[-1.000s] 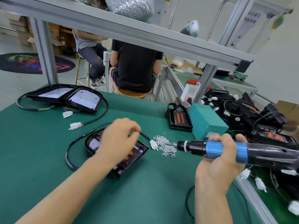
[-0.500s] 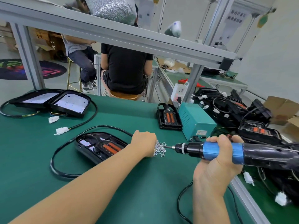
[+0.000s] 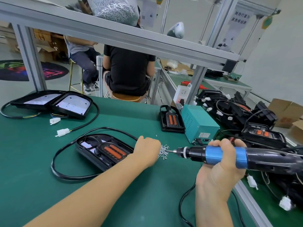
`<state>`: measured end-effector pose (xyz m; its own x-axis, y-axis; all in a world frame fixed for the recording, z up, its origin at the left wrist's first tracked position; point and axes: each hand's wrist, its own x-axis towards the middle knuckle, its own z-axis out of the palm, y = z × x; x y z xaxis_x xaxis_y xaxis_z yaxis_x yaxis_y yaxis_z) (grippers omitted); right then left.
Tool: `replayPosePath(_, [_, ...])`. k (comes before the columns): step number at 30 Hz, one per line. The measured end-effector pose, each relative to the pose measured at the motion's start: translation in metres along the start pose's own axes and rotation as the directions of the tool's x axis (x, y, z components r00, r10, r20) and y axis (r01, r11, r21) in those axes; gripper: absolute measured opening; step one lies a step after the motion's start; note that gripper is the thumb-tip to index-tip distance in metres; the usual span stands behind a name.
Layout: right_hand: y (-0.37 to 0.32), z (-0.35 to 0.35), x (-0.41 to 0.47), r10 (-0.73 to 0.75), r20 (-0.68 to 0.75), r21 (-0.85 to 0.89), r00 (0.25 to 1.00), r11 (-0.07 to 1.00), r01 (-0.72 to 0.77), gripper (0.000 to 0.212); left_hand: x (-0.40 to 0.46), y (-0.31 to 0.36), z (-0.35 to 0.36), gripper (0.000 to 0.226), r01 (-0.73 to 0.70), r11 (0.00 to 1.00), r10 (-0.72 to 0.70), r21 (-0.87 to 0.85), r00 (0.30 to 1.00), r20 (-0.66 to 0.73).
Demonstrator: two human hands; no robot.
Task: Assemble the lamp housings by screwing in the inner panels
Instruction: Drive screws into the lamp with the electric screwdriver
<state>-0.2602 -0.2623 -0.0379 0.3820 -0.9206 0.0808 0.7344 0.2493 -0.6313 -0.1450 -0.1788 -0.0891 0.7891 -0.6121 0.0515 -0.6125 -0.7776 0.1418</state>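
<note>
Left hand (image 3: 147, 149) curled over screws (image 3: 163, 153) — grasp hidden; right hand (image 3: 219, 167) grips screwdriver (image 3: 229, 155).

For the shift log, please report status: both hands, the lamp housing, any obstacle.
Left hand at screw pile, grasp hidden. Right hand grips electric screwdriver. Lamp housing flat, open. Black cable loops around it.

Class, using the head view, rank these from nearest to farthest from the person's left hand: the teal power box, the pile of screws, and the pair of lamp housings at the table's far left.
1. pile of screws, touching the left hand.
2. teal power box, beyond it to the right.
3. pair of lamp housings, far left corner.
</note>
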Motion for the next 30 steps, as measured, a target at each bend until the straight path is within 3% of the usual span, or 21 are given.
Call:
replayPosePath(2, [-0.004,-0.001,0.002,-0.103,-0.021,0.028,0.994,0.994,0.103,0.024,-0.002,-0.009,-0.009,0.015,0.022,0.924,-0.046,-0.382,0.997,-0.055])
replayPosePath(5, [-0.008,0.002,0.003,-0.094,0.009,0.026,0.995,0.995,0.094,0.026,-0.016,-0.034,-0.029,0.013,0.014,0.58,-0.133,-0.814,0.988,-0.078])
replayPosePath(6, [-0.009,0.003,0.003,-0.07,0.027,0.056,0.997,0.996,0.068,0.026,-0.022,-0.043,-0.033,0.015,0.003,0.436,-0.144,-0.9,0.987,-0.067])
replayPosePath(8, [-0.008,0.005,0.004,-0.004,0.045,0.08,0.999,0.997,0.001,0.026,-0.035,-0.056,-0.037,0.018,-0.001,0.243,-0.159,-0.97,0.986,-0.041])
replayPosePath(11, [-0.005,0.014,-0.004,0.075,0.084,0.121,0.994,0.989,-0.085,0.026,-0.05,-0.074,-0.04,0.021,0.004,0.095,-0.169,-0.995,0.986,-0.012])
replayPosePath(18, [0.002,0.036,-0.024,0.176,0.203,0.187,0.963,0.959,-0.215,0.024,-0.079,-0.09,-0.044,0.013,-0.061,-0.026,-0.159,-0.998,0.986,-0.056])
replayPosePath(30, [0.011,0.055,-0.04,0.141,0.266,0.157,0.954,0.97,-0.187,0.024,-0.088,-0.095,-0.042,0.012,-0.075,-0.171,-0.141,-0.982,0.989,-0.051])
